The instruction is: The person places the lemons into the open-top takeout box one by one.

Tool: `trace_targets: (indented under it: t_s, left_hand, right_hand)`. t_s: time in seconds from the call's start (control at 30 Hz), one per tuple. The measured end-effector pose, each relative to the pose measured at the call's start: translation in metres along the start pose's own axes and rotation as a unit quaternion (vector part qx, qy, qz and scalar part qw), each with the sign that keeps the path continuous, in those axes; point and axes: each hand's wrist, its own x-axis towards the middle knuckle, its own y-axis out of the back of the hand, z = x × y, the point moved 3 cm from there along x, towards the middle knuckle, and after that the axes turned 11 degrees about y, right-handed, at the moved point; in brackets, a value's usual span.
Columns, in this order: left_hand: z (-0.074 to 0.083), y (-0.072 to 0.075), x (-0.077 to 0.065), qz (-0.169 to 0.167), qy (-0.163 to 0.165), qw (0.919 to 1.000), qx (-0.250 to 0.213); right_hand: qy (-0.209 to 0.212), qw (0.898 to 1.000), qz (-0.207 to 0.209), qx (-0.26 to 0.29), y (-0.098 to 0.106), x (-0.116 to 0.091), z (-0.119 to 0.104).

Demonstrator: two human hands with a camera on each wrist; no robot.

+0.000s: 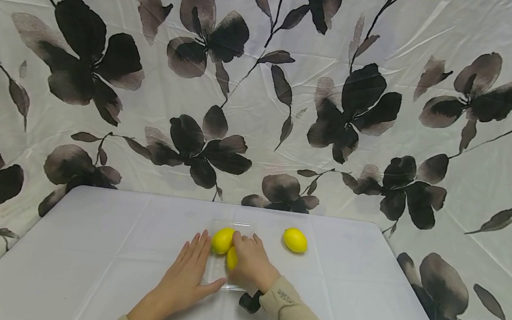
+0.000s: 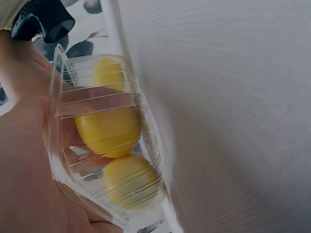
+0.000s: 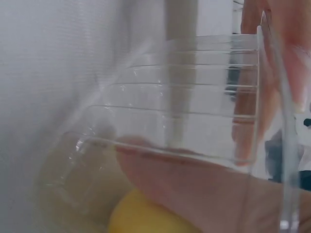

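A clear plastic container [image 1: 230,284] sits on the table with yellow lemons in it. One lemon [image 1: 223,241] lies towards its far left, and my right hand [image 1: 251,261] reaches in and grips another lemon [image 1: 231,258] just nearer. Through the ribbed container wall [image 2: 58,141] in the left wrist view, fingers surround the middle lemon [image 2: 109,133]. More yellow [image 2: 108,73] shows above it; whether that is inside cannot be told. My left hand [image 1: 187,272] lies along the container's left side, fingers straight. In the right wrist view, a lemon [image 3: 146,216] lies beside my thumb.
A separate lemon [image 1: 295,240] lies on the white table [image 1: 345,290], right of the container. Black wrist gear [image 1: 250,302] is by my right cuff. Behind the table hangs a floral cloth [image 1: 284,132].
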Motion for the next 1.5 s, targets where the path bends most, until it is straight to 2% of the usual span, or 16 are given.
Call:
trace_targets:
  t_s: [0.23,0.4,0.57,0.7,0.87,1.07,1.2,1.33,1.5]
  left_hand:
    - [0.001,-0.003,-0.001,-0.011,0.007,0.9998,-0.014]
    - [0.001,-0.003,0.0,-0.011,0.008,0.9999,-0.004]
    - [0.001,-0.001,0.001,-0.025,0.011,0.9996,-0.004]
    - [0.0,-0.001,0.001,-0.029,0.012,0.9995,-0.003]
    - [0.0,0.0,0.002,-0.025,0.006,0.9997,-0.001]
    - [-0.002,0.001,0.002,-0.024,0.008,0.9997,-0.004]
    - [-0.002,0.001,0.002,-0.026,0.011,0.9996,-0.008]
    - [-0.002,0.002,0.003,-0.024,0.009,0.9996,-0.012]
    - [-0.001,0.001,0.004,-0.018,0.008,0.9997,-0.016]
  right_hand:
    - [-0.002,1.0,0.008,0.02,-0.003,-0.002,0.003]
    - [0.0,0.999,0.017,0.041,0.0,-0.004,0.004]
    - [-0.01,0.997,0.014,0.075,0.003,-0.005,0.005]
    - [-0.02,0.992,0.016,0.123,0.008,-0.007,0.007]
    - [-0.03,0.98,0.025,0.194,0.014,-0.01,0.011]
    - [-0.022,0.973,0.025,0.228,0.022,-0.014,0.015]
    - [-0.015,0.964,0.035,0.263,0.027,-0.018,0.022]
    - [0.001,0.949,0.07,0.306,0.032,-0.024,0.037]
    - [0.02,0.923,0.165,0.346,0.036,-0.033,0.066]
